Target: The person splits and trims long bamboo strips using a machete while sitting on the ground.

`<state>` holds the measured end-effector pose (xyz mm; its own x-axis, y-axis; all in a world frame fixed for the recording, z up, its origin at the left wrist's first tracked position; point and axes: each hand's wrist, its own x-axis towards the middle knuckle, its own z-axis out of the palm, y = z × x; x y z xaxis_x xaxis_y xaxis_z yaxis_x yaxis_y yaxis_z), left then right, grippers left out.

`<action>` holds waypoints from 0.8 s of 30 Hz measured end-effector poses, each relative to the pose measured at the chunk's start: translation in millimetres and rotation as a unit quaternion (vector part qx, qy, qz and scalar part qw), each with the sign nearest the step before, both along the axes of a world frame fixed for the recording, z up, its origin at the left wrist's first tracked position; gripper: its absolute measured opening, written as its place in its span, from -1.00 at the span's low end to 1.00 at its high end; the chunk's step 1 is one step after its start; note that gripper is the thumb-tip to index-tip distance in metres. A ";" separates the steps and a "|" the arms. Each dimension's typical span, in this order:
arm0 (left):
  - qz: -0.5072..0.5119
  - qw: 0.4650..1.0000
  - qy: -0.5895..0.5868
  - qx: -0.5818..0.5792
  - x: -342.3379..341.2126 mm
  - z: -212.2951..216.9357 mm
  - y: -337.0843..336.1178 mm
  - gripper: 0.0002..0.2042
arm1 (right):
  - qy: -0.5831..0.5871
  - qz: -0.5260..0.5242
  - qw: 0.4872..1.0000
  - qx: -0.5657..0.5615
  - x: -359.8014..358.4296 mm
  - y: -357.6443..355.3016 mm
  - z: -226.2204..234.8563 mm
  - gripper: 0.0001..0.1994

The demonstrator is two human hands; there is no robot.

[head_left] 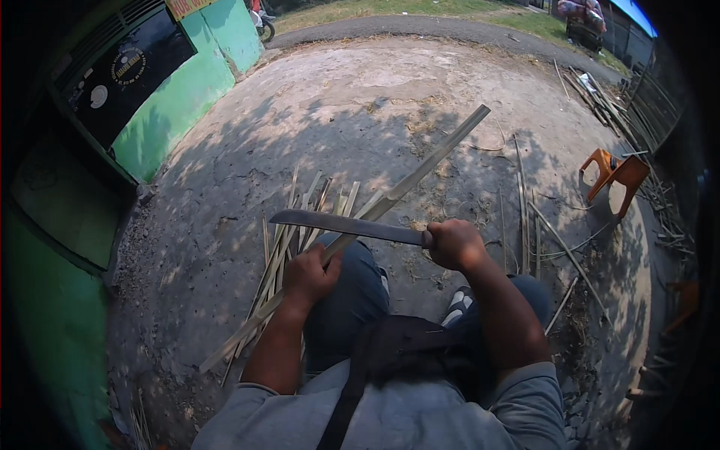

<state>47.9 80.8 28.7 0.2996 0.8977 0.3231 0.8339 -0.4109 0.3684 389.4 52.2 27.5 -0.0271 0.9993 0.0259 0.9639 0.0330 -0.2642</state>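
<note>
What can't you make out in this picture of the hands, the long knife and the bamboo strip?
Head view only:
- Handle of the long dark metal knife: hidden inside the right hand.
- Middle of the long pale bamboo strip: covered by the left hand.
- Pile of thin bamboo slats: lower ends hidden behind the left arm and knee.

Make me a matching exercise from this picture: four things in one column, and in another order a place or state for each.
Things:
1. knife
2. long bamboo strip
3. orange chair
4. pile of strips

Places or states:
A. tipped over on the ground at far right
B. gripped by the left hand, slanting up to the right
C. held by the right hand, blade pointing left
D. lying on the ground in front of the knees

Pairs: 1-C, 2-B, 3-A, 4-D
</note>
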 end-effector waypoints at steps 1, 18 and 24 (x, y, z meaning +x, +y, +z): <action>-0.010 1.000 0.003 -0.006 0.1 -1.1 1.3 -0.55 | -0.009 0.010 1.000 0.012 7.0 3.7 -3.1 -0.72; 0.011 0.998 0.051 0.022 1.0 -8.9 -3.5 -0.57 | 0.010 0.048 0.998 0.035 -7.3 -9.2 -5.8 -0.88; -0.010 0.999 -0.028 0.029 -2.1 -13.4 -1.2 -0.61 | 0.053 -0.021 0.996 0.069 22.6 3.8 -8.5 -0.84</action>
<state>45.9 79.6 15.3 0.2980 0.8710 0.3905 0.8035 -0.4498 0.3900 412.0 56.0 19.0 0.0248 0.9863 0.1629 0.9324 0.0360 -0.3595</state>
